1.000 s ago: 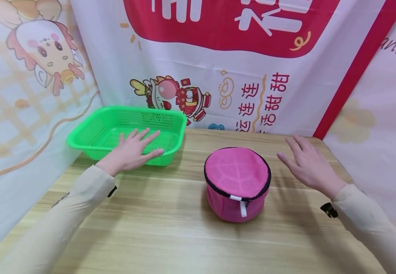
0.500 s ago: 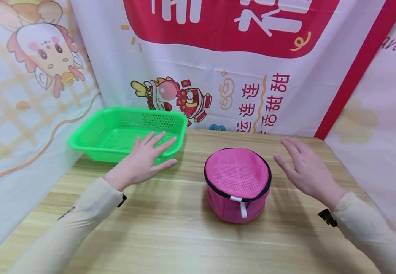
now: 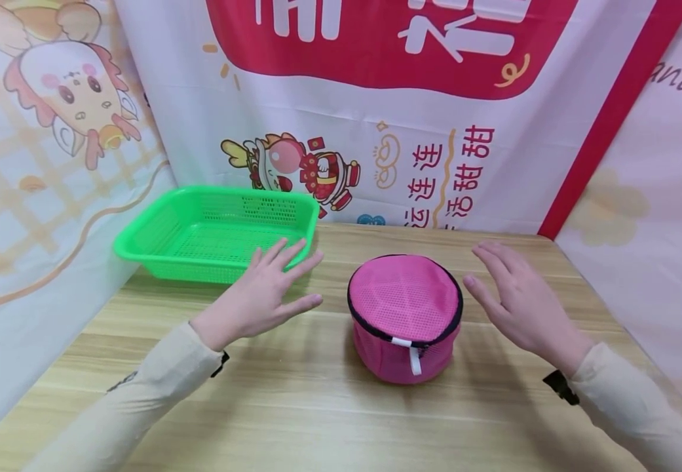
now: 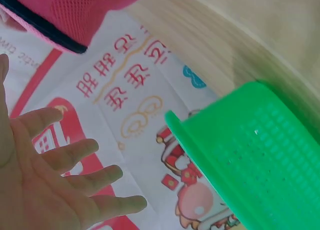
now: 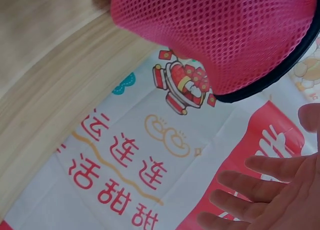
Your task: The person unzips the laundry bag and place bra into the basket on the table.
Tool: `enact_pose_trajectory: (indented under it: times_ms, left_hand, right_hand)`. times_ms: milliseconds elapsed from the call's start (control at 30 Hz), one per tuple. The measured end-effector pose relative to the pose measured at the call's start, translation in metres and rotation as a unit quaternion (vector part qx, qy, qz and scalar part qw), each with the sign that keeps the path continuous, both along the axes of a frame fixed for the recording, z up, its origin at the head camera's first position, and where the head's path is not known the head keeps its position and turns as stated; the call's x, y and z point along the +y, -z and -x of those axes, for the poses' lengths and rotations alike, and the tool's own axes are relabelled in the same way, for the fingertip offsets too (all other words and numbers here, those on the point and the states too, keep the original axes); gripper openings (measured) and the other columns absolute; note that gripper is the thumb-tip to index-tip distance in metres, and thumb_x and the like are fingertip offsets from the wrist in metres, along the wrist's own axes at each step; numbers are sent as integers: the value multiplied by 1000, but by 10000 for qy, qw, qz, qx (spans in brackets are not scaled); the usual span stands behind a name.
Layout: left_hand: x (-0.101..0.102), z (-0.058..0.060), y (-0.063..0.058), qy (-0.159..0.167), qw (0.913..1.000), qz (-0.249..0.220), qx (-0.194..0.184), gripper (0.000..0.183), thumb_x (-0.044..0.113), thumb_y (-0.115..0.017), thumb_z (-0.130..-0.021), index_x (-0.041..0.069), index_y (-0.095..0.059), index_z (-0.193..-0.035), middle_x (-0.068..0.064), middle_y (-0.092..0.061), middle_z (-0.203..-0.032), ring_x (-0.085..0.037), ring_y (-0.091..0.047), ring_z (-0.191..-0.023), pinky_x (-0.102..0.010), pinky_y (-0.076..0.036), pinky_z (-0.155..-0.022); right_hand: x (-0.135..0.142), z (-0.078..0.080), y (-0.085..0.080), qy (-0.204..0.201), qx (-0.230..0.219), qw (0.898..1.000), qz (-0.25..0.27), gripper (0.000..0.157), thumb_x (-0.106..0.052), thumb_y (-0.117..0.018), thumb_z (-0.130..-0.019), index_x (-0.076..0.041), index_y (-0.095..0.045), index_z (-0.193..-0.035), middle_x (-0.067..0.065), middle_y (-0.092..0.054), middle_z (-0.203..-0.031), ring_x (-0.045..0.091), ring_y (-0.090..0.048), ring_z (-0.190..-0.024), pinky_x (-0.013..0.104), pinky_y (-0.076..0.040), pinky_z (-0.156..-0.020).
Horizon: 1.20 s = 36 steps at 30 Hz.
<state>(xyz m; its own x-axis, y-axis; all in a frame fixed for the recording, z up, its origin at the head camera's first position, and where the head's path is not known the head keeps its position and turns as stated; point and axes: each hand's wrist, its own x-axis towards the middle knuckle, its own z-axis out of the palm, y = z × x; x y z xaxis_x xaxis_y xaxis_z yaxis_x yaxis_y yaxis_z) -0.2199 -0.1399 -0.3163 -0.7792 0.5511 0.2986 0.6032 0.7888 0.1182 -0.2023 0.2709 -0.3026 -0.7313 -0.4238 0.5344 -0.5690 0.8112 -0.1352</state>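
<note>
A round pink mesh laundry bag (image 3: 405,298) with a black zipper edge and a white tab stands on the wooden table. To its left, my left hand (image 3: 261,292) is held in the air with fingers spread, overlapping the near right corner of the green basket (image 3: 166,262) in the head view. On the bag's other side my right hand (image 3: 520,305) hovers, fingers extended and thumb toward the bag. Neither hand holds anything. The left wrist view shows the spread fingers (image 4: 80,182) apart from both bag and basket; in the right wrist view the mesh side (image 5: 225,34) is above the fingers.
The green perforated basket sits at the back left of the table (image 3: 293,426), against the cloth walls. A printed white and red banner (image 3: 329,105) hangs behind the table. Patterned cloth (image 3: 63,196) lines the left side, and pale cloth (image 3: 647,262) the right.
My left hand has moved right and nearer, away from over the basket toward the bag. My right hand has shifted slightly left, closer to the bag. The bag and basket stay put.
</note>
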Motion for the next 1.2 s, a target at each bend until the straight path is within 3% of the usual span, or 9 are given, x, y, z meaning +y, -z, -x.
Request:
enact_pose_trajectory:
  times_ms: [367,700,1000,1200]
  left_hand:
    - [26,-17,10,526,9983,-177,203,74,68,-37,-95,29,-27,-157,-10,-22,-160,-41,-14,-144,-67,-14,-109]
    - [39,-24,15,1021,9910,-221,833,70,61,-43,-98,19,-36,-154,-13,-31,-156,-39,-26,-141,-56,-18,-113]
    - [59,-27,12,1353,9817,-248,1316,74,59,-42,-99,10,-36,-153,-14,-31,-155,-34,-25,-142,-49,-15,-116]
    - [72,-36,11,1285,9852,-184,1123,76,61,-42,-98,12,-32,-155,-13,-27,-158,-37,-20,-144,-47,-13,-117]
  right_hand:
    - [-11,-11,4,-92,177,9998,87,52,-31,-58,-99,3,-50,-138,20,-50,-139,38,-36,-135,50,-27,-112]
    - [-16,-22,4,-171,202,9993,269,51,-28,-61,-97,2,-52,-137,18,-51,-139,36,-37,-135,51,-30,-110]
    - [-18,-32,2,-219,270,9977,585,47,-25,-61,-98,0,-53,-138,16,-51,-140,36,-38,-135,49,-30,-111]
    - [-20,-40,2,-237,451,9956,791,45,-21,-64,-96,-1,-56,-136,16,-54,-137,34,-43,-131,46,-32,-110]
